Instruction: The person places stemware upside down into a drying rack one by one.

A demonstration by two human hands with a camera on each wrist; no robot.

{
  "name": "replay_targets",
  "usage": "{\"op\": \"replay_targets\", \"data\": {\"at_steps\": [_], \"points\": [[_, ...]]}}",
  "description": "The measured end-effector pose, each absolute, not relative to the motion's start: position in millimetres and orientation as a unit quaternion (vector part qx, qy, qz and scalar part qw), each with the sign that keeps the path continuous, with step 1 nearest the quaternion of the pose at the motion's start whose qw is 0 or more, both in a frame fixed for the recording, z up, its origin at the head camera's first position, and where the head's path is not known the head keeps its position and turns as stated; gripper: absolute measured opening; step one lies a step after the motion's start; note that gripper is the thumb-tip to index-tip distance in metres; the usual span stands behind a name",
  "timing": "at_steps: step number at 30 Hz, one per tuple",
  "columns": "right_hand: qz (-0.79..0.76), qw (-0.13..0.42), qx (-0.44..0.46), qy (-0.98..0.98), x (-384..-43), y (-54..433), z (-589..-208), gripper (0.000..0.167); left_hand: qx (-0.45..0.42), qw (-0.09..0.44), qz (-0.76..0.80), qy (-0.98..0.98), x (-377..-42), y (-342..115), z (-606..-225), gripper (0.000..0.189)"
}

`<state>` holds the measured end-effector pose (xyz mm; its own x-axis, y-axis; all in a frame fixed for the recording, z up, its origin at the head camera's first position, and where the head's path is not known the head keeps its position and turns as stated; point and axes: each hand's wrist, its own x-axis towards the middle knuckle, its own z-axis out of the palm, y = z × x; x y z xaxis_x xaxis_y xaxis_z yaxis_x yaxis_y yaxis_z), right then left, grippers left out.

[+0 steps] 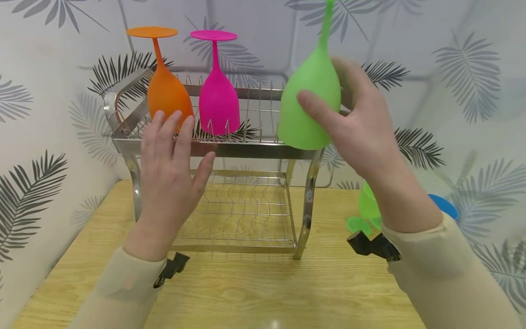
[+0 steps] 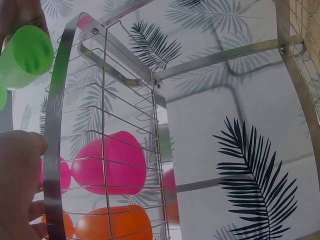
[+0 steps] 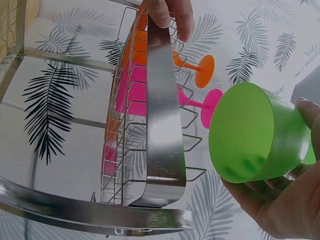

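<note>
My right hand (image 1: 361,114) grips a light green plastic goblet (image 1: 308,105) by its bowl, thumb in front and fingers behind. The goblet is upside down, its stem up and its open mouth (image 3: 245,135) toward the rack, by the right end of the upper tier. An orange goblet (image 1: 169,91) and a magenta goblet (image 1: 219,98) stand upside down on the metal dish rack's (image 1: 246,150) upper tier. At the front rail, my left hand (image 1: 168,155) has its fingers extended, fingertips overlapping the orange bowl in the head view.
The rack's lower wire tier (image 1: 246,205) stands over the wooden table (image 1: 263,288). Right of the rack, partly behind my right forearm, are green pieces (image 1: 368,203) and a blue rounded thing (image 1: 444,205). A leaf-patterned wall (image 1: 468,91) rises close behind.
</note>
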<state>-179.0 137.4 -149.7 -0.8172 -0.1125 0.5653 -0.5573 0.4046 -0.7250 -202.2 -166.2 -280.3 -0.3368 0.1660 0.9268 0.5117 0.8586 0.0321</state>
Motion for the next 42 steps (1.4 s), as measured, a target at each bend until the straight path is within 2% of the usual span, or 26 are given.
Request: {"op": "replay_targets", "data": {"at_steps": [11, 28, 42], "points": [[0.518, 0.212, 0.199, -0.805, -191.3, 130.1, -139.9, 0.068, -0.207, 0.536, -0.160, -0.803, -200.5, -167.6, -277.3, 0.058], [0.542, 0.164, 0.176, -0.805, -225.2, 112.5, -140.2, 0.074, -0.195, 0.530, -0.167, -0.808, -197.6, -167.8, -276.1, 0.054], [0.511, 0.159, 0.156, -0.830, -246.9, 101.8, -143.8, 0.078, -0.194, 0.526, -0.172, -0.810, -196.5, -169.2, -274.3, 0.049]]}}
